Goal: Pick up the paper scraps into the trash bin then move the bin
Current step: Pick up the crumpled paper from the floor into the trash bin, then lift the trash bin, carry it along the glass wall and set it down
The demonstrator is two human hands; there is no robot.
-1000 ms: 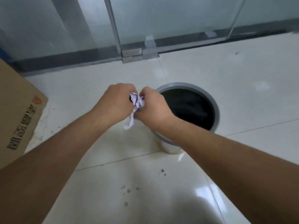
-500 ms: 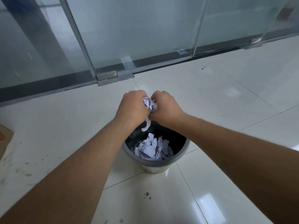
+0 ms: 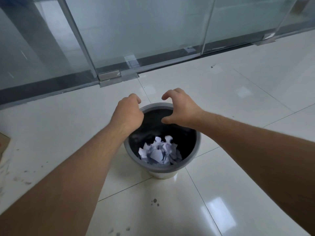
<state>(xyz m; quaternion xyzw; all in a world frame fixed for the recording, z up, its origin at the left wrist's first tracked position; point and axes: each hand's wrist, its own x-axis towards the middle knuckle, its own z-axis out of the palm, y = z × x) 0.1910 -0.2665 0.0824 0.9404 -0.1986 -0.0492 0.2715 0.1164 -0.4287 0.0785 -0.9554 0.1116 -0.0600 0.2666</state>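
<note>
A round grey trash bin (image 3: 192, 159) with a black liner stands on the white tiled floor in the middle of the view. White crumpled paper scraps (image 3: 159, 151) lie in a heap at its bottom. My left hand (image 3: 127, 113) hovers over the bin's far left rim, fingers curled and apart, holding nothing. My right hand (image 3: 180, 108) hovers over the far right rim, fingers and thumb spread, also empty. Both forearms reach in from the bottom corners.
A glass wall with metal frames (image 3: 81, 41) and a floor hinge plate (image 3: 110, 77) runs across the back. A cardboard box corner (image 3: 4, 142) shows at the left edge. Dark spots (image 3: 154, 201) mark the tile in front of the bin.
Both hands held a wad of paper scraps together above the bin; now they have parted and opened, and the wad lies in the bin with the other scraps.
</note>
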